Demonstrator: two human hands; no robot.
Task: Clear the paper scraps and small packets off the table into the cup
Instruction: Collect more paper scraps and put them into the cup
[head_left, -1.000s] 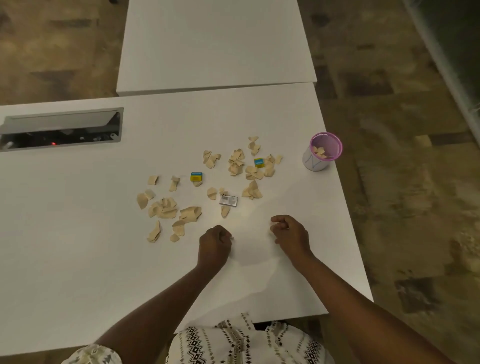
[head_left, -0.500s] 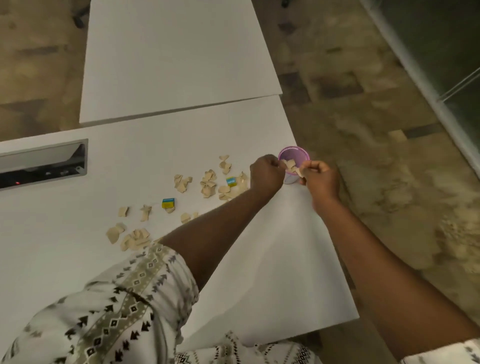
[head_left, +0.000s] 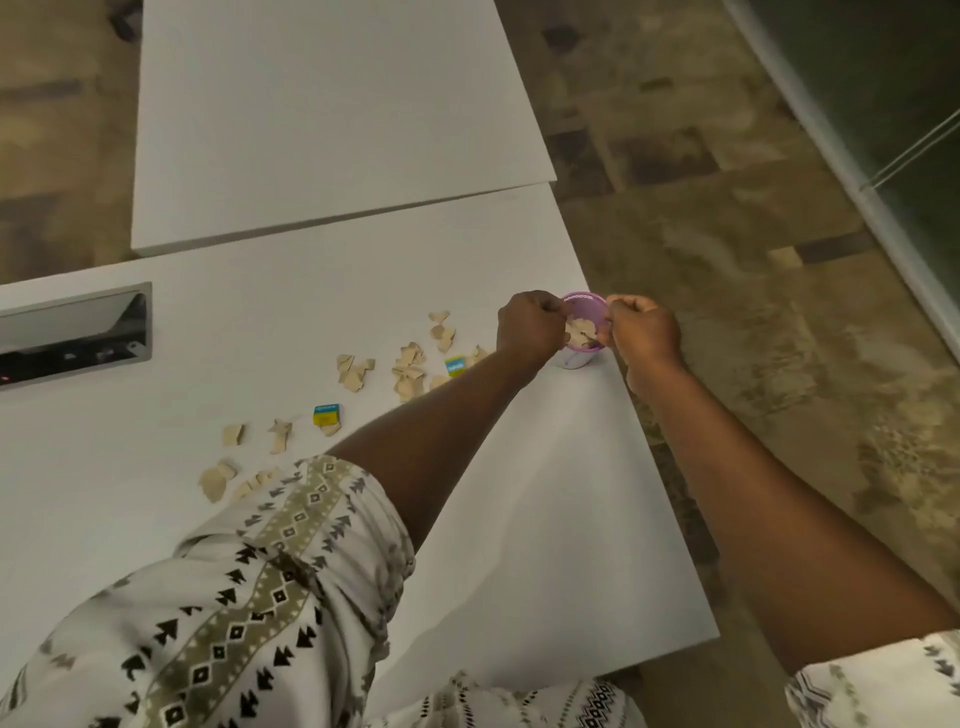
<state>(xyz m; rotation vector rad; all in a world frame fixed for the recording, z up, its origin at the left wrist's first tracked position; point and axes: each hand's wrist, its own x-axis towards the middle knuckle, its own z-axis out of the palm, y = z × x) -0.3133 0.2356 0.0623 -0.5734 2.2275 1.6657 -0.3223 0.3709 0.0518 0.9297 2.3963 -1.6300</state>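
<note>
Grip, left hand: left hand (head_left: 530, 328) is curled in a loose fist at the cup's 9 o'clock rim, fingertips pinched together over the opening; whether a scrap is between them I cannot tell.
Grip, right hand: right hand (head_left: 644, 330) is curled likewise at the 3 o'clock rim, fingertips turned in toward the mouth; what it holds, if anything, is hidden.
Scraps on table: tan paper scraps (head_left: 410, 366) lie scattered at the cup's 8 to 9 o'clock, the farthest cluster (head_left: 215, 480) partly under the patterned sleeve (head_left: 249, 571).
Packets: one blue-and-yellow packet (head_left: 327, 414) sits among the middle scraps; a second packet (head_left: 455, 366) lies just beside the left forearm, near the cup.
Cup: purple-rimmed cup (head_left: 586, 300) stands upright near the right edge of the table (head_left: 545, 519), with scraps already showing inside it.
Step in hand: by my judgement, dropping a pinch from each hand into the cup.
Doing it well: open the fingers only while they are right over the mouth, low to the rim, so light paper falls straight in.
Risk: the cup stands close to the table edge at its 3 o'clock; a knock from the right hand could tip it to the floor, so keep knuckles off the rim.
Left to do: most scraps and both packets are not yet cleared.
</note>
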